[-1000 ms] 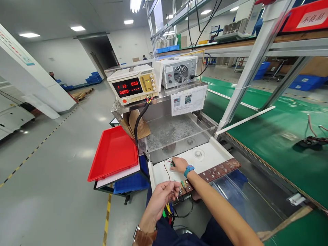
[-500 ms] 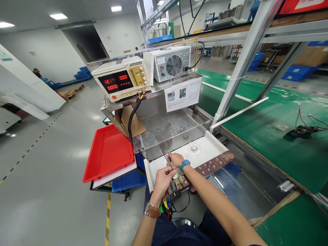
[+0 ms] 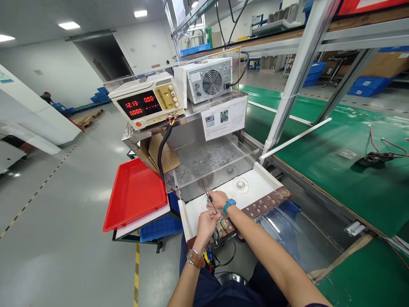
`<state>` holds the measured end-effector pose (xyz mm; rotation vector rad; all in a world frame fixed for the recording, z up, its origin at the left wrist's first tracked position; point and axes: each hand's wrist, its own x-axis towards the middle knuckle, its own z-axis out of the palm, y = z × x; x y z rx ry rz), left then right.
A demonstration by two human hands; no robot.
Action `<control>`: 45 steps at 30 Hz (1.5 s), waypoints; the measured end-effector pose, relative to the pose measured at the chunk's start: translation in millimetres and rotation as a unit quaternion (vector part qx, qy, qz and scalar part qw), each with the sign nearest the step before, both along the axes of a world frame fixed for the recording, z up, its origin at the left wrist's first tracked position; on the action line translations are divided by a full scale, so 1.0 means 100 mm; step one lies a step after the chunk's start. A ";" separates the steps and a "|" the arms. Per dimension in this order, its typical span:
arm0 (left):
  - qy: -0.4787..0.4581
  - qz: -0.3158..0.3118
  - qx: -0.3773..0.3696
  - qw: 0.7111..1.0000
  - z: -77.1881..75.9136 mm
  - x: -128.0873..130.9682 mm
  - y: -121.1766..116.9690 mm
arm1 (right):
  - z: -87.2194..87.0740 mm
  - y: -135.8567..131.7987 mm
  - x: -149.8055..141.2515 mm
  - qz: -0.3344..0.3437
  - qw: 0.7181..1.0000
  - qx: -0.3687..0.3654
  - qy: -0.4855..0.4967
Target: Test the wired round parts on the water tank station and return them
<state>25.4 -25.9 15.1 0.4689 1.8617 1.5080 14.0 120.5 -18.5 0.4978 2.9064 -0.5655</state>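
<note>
My right hand point(image 3: 219, 199), with a blue band at its wrist, grips a small dark part point(image 3: 209, 198) above the white tray point(image 3: 258, 182). A thin red wire point(image 3: 205, 190) sticks up from that part. Just below and to the left, my left hand point(image 3: 207, 225) is closed in a pinch on a thin dark wire point(image 3: 213, 207) running down from the part. The fingers hide much of both. Close under my hands is a brown strip with metal studs point(image 3: 266, 202), where clips with black cables point(image 3: 230, 238) are attached.
A power supply point(image 3: 145, 102) with red digits and a grey fan unit point(image 3: 209, 81) stand on a metal stand. To the left lies a red tray point(image 3: 136, 194). On the green bench point(image 3: 345, 166) at right are a white rod point(image 3: 295, 139) and a dark wired part point(image 3: 377, 157).
My left hand has shifted slightly up and right, towards the studded strip. The view has turned a little. My right hand keeps its grip, and one red wire now stands more upright.
</note>
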 end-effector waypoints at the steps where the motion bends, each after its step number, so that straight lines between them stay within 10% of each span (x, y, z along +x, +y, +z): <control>1: -0.003 0.001 0.001 1.000 0.00 0.00 0.00 | -0.01 0.00 0.00 -0.001 1.000 0.001 0.003; 45: -0.001 0.025 0.023 0.999 -0.11 -0.02 0.01 | 0.12 -0.13 0.01 -0.021 0.997 -0.024 0.065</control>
